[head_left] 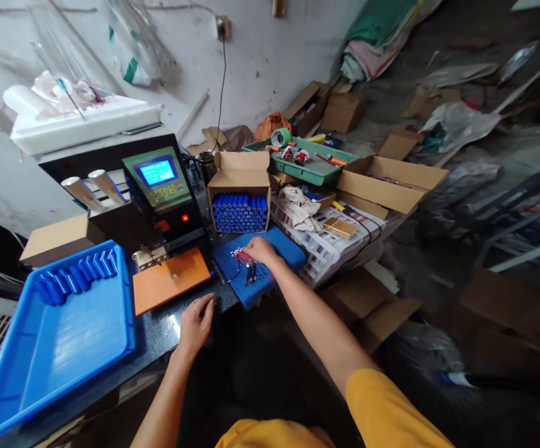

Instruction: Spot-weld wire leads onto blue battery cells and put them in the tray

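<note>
My right hand (259, 250) reaches over a blue pad (285, 244), its fingers pinched at the white-connector ends of a bunch of red and black wire leads (248, 266). Near the bench's front edge is my left hand (197, 322), fingers curled in and thumb close to them; whatever they may hold is hidden. An orange plate (172, 281) lies beyond it, in front of a black machine with a lit blue screen (156, 173). Behind the pad, an open cardboard box (242, 179) holds stacked blue cylindrical cells (240, 213).
To the left, a blue tray (74, 330) has a row of blue cells (78, 274) along its far side. At the right stand a white plastic basket (319, 249), a green tray (314, 171) with tape and tools, and an open carton (391, 183). Boxes clutter the floor.
</note>
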The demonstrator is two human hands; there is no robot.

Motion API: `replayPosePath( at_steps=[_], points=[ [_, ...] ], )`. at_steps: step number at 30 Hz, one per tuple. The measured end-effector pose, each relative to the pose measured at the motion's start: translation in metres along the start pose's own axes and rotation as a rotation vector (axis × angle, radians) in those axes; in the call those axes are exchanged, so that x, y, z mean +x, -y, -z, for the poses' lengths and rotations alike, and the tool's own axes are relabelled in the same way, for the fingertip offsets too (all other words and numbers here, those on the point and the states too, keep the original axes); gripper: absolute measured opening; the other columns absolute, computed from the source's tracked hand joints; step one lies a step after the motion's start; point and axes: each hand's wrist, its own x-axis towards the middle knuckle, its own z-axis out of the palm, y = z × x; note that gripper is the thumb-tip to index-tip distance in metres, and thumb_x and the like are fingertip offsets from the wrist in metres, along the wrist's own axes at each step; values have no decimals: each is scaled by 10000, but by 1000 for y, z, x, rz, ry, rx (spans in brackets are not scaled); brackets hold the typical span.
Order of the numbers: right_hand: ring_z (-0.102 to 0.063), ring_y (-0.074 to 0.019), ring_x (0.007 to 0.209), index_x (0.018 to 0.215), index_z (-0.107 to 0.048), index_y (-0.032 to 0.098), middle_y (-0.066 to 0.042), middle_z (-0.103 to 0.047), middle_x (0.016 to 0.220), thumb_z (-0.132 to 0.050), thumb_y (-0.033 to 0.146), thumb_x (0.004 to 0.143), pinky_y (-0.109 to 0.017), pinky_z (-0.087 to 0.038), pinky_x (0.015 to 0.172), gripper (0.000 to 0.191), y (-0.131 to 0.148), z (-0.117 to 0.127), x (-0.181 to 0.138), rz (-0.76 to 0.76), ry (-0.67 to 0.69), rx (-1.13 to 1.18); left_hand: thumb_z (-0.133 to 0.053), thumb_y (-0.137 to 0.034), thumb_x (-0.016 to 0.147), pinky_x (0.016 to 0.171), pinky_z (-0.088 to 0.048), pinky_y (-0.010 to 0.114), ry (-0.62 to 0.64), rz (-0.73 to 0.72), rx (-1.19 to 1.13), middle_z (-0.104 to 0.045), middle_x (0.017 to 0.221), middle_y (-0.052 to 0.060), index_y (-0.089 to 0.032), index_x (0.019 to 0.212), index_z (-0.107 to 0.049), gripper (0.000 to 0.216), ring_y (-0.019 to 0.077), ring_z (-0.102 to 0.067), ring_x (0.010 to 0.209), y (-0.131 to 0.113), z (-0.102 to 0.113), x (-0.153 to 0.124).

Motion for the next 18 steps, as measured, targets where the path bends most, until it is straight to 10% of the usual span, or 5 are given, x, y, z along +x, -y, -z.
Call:
replayPosePath(
  at_steps=[18],
  points=[
    [-469, -102, 522, 570, -556, 176, 45, -507, 513, -640, 399, 660, -228, -367, 531, 255, 29, 35, -2, 58, -332, 639, -542, -370, 878, 667, -571, 288, -14, -1, -91, -756, 898, 69, -200, 972, -716, 261, 195, -716, 786, 0, 0, 0]
  ],
)
